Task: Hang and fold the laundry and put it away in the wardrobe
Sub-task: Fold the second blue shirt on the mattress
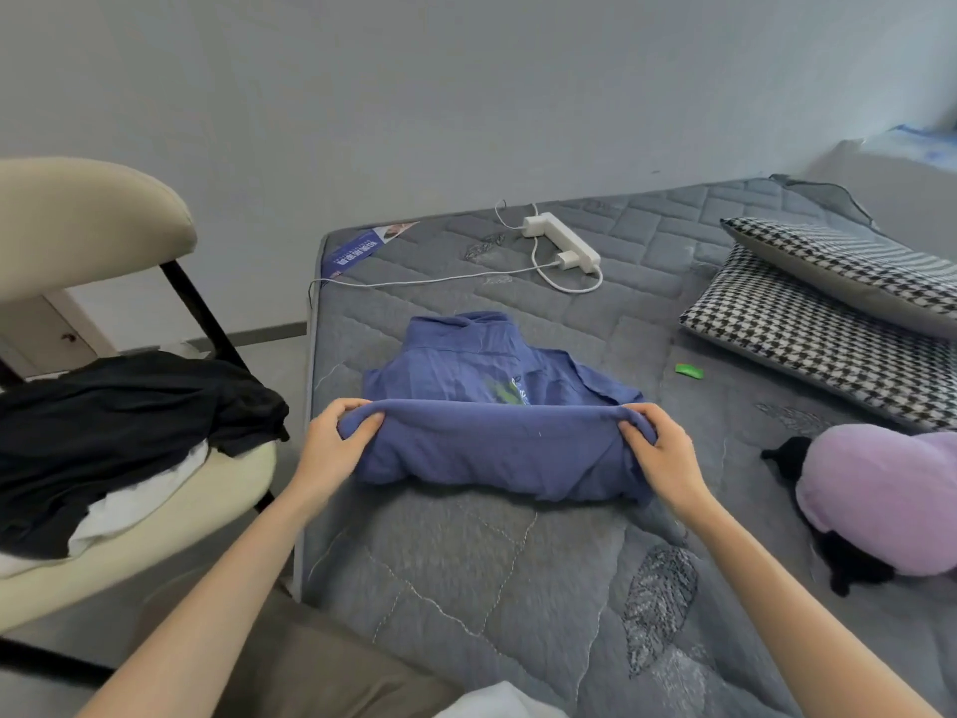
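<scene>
Standing by the bed (466, 588), I saw a blue shirt (497, 448) lying near the middle of the grey quilted mattress, in front of the person. Its collar pointed away from them toward the wall, leaning a little to the left, so the garment's long axis ran from the person outward. The near part was lifted and doubled over, and that raised fold ran crosswise, left to right, above a green print on the chest.

The left hand (331, 443) had its grip closed on the left end of the fold, cloth pinched between thumb and curled fingers. The right hand (657, 448) held the right end the same way, its grip tight round a bunch of fabric. Both forearms reached in from the bottom edge.

To the left stood a cream chair (88, 220) with a heap of dark clothes (119, 427) on its seat and a white garment (140, 500) under them. At the far side of the bed lay a white power strip (562, 241) with a charger plugged in and a cable looping beside it. On the right, two houndstooth pillows (828, 355) were stacked, a small green object (689, 371) lay just beside them, and nearer sat a lilac cushion (885, 494) with something black under it that I could not make out.
</scene>
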Motion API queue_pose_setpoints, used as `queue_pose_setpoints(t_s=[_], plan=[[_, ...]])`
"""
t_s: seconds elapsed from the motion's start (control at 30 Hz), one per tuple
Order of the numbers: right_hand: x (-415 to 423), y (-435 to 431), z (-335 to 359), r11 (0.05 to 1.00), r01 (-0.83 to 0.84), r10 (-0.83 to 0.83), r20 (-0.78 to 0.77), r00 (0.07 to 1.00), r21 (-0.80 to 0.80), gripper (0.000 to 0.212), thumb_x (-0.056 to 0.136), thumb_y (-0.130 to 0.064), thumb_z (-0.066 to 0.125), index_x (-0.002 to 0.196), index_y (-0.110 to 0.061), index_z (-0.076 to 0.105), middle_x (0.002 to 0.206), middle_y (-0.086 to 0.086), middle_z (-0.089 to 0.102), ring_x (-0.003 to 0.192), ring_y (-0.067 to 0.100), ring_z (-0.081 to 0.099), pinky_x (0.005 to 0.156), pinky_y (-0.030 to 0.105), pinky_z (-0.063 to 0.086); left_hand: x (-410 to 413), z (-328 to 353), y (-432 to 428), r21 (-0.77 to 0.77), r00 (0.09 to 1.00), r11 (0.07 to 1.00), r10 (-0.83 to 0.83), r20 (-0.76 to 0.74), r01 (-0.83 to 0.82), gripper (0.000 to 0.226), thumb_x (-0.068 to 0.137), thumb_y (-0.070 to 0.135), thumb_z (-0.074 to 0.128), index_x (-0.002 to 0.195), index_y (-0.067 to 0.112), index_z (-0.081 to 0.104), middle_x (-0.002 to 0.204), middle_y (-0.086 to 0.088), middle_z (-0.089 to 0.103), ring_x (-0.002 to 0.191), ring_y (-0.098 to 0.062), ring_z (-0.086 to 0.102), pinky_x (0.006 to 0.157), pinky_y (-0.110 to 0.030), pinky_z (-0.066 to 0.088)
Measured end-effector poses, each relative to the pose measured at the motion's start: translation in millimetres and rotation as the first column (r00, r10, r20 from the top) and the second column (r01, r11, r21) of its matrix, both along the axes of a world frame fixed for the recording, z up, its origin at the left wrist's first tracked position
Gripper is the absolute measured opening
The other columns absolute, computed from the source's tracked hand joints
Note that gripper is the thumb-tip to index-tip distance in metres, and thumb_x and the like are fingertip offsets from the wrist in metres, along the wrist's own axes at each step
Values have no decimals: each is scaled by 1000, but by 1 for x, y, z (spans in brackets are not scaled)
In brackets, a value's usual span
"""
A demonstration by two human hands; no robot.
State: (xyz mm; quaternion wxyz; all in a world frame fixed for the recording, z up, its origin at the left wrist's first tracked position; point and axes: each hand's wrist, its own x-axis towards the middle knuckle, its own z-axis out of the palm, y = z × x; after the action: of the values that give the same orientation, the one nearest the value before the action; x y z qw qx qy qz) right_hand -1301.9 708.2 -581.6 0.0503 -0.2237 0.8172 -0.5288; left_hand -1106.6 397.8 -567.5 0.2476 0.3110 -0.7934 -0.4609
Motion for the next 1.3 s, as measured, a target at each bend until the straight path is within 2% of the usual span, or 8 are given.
queue_pose_setpoints(t_s=[0.17, 0.37, 0.5, 0.8, 0.93, 1.07, 1.2, 1.3], plan=[[-38, -26, -7, 985, 161, -157, 79, 984, -54, 8, 94, -23, 58, 97, -24, 65, 87, -12, 65, 84, 3, 60, 71, 23, 46, -48, 4, -13, 119, 973, 970, 219, -72, -210, 14, 88, 27, 65, 97, 19, 57, 88, 10, 60, 82, -6, 55, 59, -3, 38], [-88, -59, -2, 957, 285, -275, 133, 952, -63, 9, 94, -29, 56, 88, -29, 63, 80, -17, 63, 77, -3, 57, 63, 19, 42, -110, 20, -44, 4, 990, 994, 106, -94, -106, 15, 89, 30, 63, 98, 17, 59, 93, 6, 63, 88, -10, 57, 78, -24, 44], [-122, -79, -7, 953, 302, -300, 134, 945, 5, 11, 94, -32, 55, 88, -27, 63, 79, -14, 63, 76, 2, 56, 63, 26, 41, -145, 21, -64, -48, 992, 993, 109, -57, -111, 16, 90, 31, 61, 98, 17, 60, 93, 7, 62, 86, -9, 55, 69, -15, 39], [-145, -108, -46, 937, 281, -320, 190, 928, 207, 18, 95, -38, 51, 93, -22, 59, 81, -4, 61, 83, 21, 56, 68, 34, 40, -176, -20, -86, 170, 977, 966, 178, 115, -196, 31, 93, 16, 57, 123, 8, 52, 125, -9, 56, 113, -23, 52, 89, -28, 40], [-127, -101, -52, 934, 235, -264, 77, 961, 268, 13, 95, -40, 48, 90, -29, 53, 73, -7, 60, 70, 15, 57, 57, 31, 39, -157, -24, -73, -159, 967, 972, 197, 161, -171, 40, 92, 9, 54, 132, 11, 48, 142, -10, 42, 131, -25, 38, 109, -41, 29], [-107, -93, -54, 909, 241, -206, -138, 969, 340, 27, 94, -40, 50, 72, -30, 37, 69, -10, 48, 70, 14, 44, 52, 28, 28, -160, -17, -30, -541, 982, 833, -14, 190, 117, 33, 93, 12, 51, 126, 18, 57, 144, -2, 42, 138, -22, 32, 115, -49, 13], [-89, -84, -54, 872, 187, -78, -248, 966, 452, 37, 93, -36, 55, 65, -26, 33, 65, -12, 45, 74, 19, 47, 55, 29, 29, -181, -33, 12, -510, 824, 733, -121, 553, 450, 47, 101, 41, 27, 147, 37, 23, 159, 7, 7, 147, -17, -2, 112, -55, -9], [-77, -72, -59, 857, 171, 3, -337, 942, 486, 15, 91, -32, 61, 80, -21, 58, 84, -9, 62, 86, 19, 56, 63, 28, 41, -182, -58, 13, -447, 731, 766, -43, 681, 462, 52, 98, 52, 16, 146, 47, -3, 158, 9, -12, 145, -23, -15, 106, -65, -12]])
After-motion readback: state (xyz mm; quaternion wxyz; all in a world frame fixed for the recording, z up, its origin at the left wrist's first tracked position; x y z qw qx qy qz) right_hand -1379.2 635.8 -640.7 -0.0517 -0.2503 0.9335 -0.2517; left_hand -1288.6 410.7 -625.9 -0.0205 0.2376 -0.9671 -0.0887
